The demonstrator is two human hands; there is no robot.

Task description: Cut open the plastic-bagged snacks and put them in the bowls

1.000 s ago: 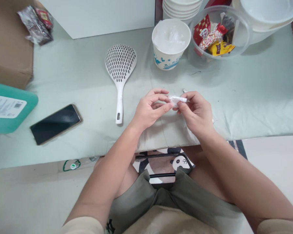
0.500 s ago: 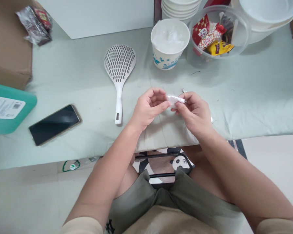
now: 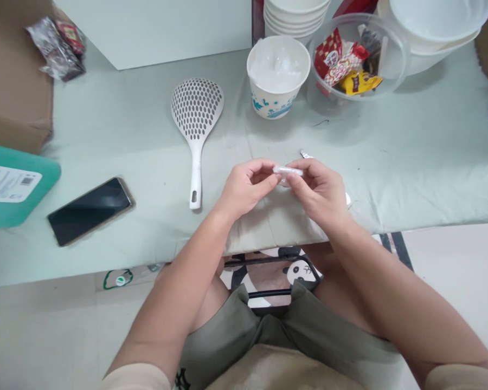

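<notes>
A small piece of clear, crinkled plastic film [image 3: 288,170], folded into a narrow strip, is held just above the table's front part. My left hand [image 3: 247,188] pinches its left end between thumb and fingers. At the other end, my right hand [image 3: 320,192] grips it with thumb and forefinger. Beyond both hands stands a paper cup [image 3: 274,103] with a blue print, and whitish, see-through plastic fills its top. Behind my right fingers, a thin metallic-looking piece [image 3: 305,154] peeks out. Another small white thing shows by my right hand, mostly hidden.
A white slotted skimmer [image 3: 197,114] and a phone [image 3: 91,211] lie to the left, near a green jug [image 3: 20,184]. At the back are a clear tub [image 3: 404,59] of wrapped snacks, stacked paper cups [image 3: 295,19] and a white panel [image 3: 166,32].
The plastic film has become narrower and flatter between my fingers. Both hands have drawn slightly closer together and lower in view. The camera view has shifted a little.
</notes>
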